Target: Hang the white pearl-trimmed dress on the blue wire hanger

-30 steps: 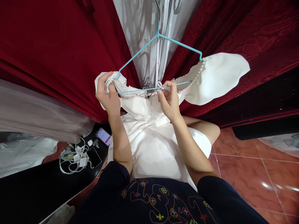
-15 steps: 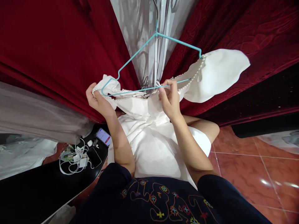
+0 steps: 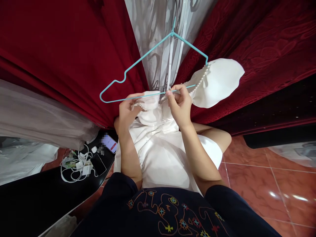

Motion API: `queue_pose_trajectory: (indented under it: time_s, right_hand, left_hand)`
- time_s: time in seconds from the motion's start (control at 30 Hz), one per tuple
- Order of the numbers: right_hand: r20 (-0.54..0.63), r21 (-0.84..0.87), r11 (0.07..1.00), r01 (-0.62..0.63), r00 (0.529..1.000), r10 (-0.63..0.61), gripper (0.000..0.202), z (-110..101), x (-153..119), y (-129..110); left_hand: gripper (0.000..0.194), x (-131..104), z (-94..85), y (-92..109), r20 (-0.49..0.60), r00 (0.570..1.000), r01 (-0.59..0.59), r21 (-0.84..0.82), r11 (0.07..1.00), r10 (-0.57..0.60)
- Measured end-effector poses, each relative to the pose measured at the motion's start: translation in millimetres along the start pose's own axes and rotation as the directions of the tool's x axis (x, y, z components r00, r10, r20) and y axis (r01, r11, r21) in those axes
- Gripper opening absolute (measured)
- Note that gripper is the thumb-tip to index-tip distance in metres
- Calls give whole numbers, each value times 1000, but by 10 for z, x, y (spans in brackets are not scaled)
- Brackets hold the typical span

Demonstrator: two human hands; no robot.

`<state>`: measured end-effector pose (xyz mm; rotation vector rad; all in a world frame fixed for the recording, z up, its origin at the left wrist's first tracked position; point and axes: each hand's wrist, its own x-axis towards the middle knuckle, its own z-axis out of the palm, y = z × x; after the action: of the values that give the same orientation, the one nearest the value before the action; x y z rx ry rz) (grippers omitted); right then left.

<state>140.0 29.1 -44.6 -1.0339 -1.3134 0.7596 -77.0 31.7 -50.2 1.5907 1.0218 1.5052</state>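
Observation:
A white dress (image 3: 168,161) with pearl-beaded straps lies over my lap, its top raised toward a light-blue hanger (image 3: 148,52). My right hand (image 3: 180,105) pinches the hanger's bottom bar near its middle. On the right, a pearl strap (image 3: 202,80) with a puffed white sleeve (image 3: 222,82) hangs from the hanger's notch. My left hand (image 3: 130,108) has its fingers closed on the other pearl strap and bunched white cloth, just below the bottom bar. The hanger's left arm carries no strap.
Dark red curtains (image 3: 74,49) hang on both sides, with sheer grey-white fabric (image 3: 150,39) between them. At left, a black bench (image 3: 49,197) bears white cables (image 3: 81,166), a lit phone (image 3: 109,143) and a dark phone (image 3: 98,164). Red tiles (image 3: 256,184) cover the floor.
The left strap has come off the hanger's left end. My left hand has moved right and inward with it. My right hand still grips the bar while the hanger has tilted slightly.

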Motion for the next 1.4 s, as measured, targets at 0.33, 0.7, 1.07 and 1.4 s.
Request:
queue_pose_trajectory:
  time_s: [0.33,0.7,1.07,1.4]
  right_hand:
    - [-7,-1,999,53,999,-53,29,-64,-48,-16]
    - [-343,-413,873,259,844,-413,25,-562,368,-253]
    - [-360,-499,842,206,834,-418,14,-753,733,-102]
    - [-387,-460,845,272,795,-467,5,-1150,1009,-62]
  left_hand:
    - [29,-12,687,177,-255,967,-95,-335,937,7]
    - [32,14,562,298,-273,962,-87,-283,955,7]
    - [34,-6,532,409,-265,964,-76,-312,947,-10]
    - [39,-15,545,377,-249,968,-68,-330,942,-17]
